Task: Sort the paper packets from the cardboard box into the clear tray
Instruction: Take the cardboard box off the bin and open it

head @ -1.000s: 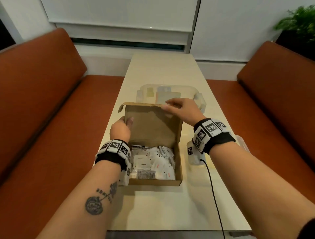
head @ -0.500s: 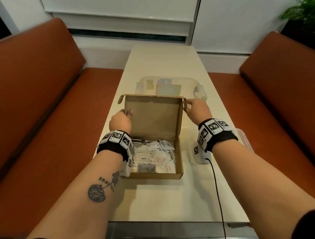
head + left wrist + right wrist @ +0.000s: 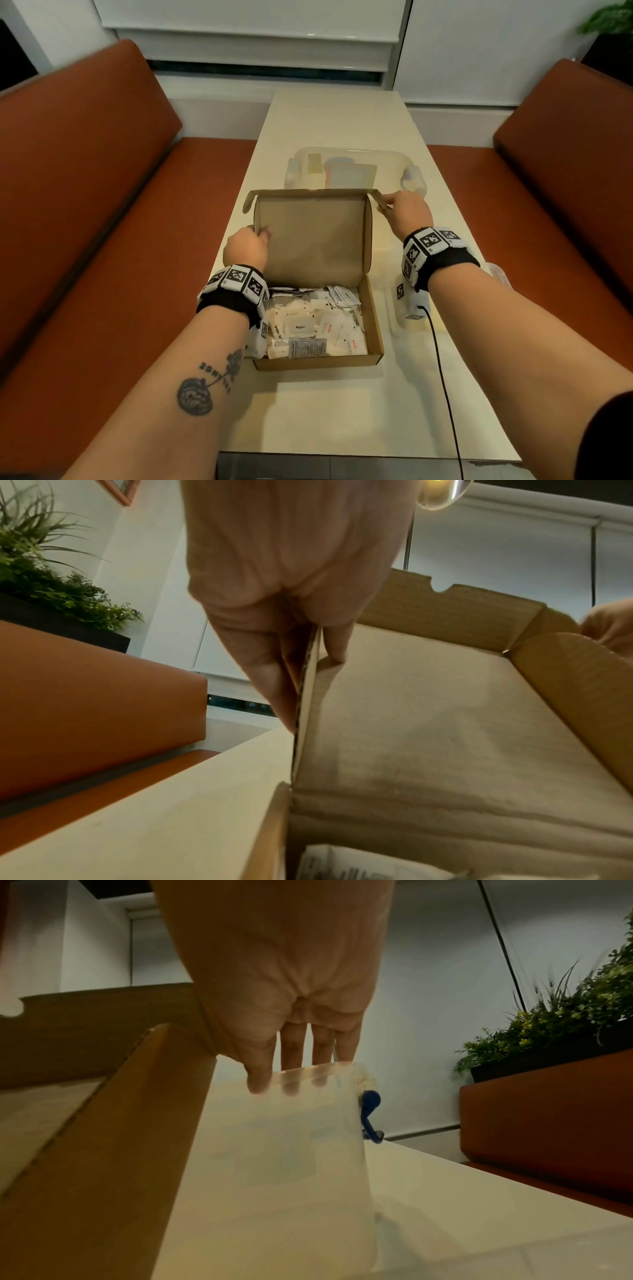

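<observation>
Cardboard box (image 3: 318, 359) lid upright, left hand (image 3: 247, 247) pinching, right hand (image 3: 407, 212) seemingly gripping.

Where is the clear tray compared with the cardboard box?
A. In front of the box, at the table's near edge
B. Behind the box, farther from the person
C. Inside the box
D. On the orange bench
B: the clear tray sits on the table just beyond the cardboard box's raised lid.
</observation>
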`<state>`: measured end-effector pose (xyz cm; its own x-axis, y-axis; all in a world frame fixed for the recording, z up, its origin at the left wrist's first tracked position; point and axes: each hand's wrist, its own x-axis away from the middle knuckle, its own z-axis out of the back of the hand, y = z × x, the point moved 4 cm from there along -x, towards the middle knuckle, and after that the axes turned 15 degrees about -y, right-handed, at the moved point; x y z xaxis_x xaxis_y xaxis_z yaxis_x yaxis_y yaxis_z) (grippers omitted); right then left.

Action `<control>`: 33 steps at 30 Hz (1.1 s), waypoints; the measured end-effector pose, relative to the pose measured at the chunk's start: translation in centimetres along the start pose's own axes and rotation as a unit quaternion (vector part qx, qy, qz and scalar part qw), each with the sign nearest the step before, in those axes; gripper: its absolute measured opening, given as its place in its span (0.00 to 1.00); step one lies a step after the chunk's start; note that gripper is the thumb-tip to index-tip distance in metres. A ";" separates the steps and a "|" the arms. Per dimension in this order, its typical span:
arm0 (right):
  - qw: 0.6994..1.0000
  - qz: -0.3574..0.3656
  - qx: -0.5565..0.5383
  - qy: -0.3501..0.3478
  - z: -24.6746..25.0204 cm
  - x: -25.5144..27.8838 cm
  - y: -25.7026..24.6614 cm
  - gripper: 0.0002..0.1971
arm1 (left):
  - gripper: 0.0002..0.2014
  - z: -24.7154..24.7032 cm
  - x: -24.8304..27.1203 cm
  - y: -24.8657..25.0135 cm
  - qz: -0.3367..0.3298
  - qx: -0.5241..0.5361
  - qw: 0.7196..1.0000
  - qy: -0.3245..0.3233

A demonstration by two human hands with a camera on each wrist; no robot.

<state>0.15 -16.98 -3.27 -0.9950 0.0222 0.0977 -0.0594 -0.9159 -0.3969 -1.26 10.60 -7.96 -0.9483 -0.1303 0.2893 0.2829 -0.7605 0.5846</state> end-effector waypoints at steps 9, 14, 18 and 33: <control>0.999 0.005 -0.032 0.003 0.0 -0.4 0.5 0.13 | 0.22 0.2 -0.2 0.4 -0.006 0.013 1.000 -0.013; 1.000 0.001 -0.015 0.004 0.1 0.2 0.7 0.16 | 0.21 0.0 0.1 1.0 -0.027 0.018 0.999 -0.012; 0.996 -0.006 -0.051 0.071 0.2 1.9 0.2 0.23 | 0.20 0.1 0.5 0.3 -0.054 0.060 0.997 -0.020; 0.962 -0.040 -0.243 -0.120 -4.5 6.6 -0.5 0.22 | 0.15 1.7 1.1 -3.0 -0.077 0.208 0.969 -0.104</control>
<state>-6.76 -14.56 -6.54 -0.9421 -0.0615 0.3296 -0.2235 -0.6177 -0.7540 -2.90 13.81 -8.04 -0.9463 0.1286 0.2964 0.2156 -0.4321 0.8757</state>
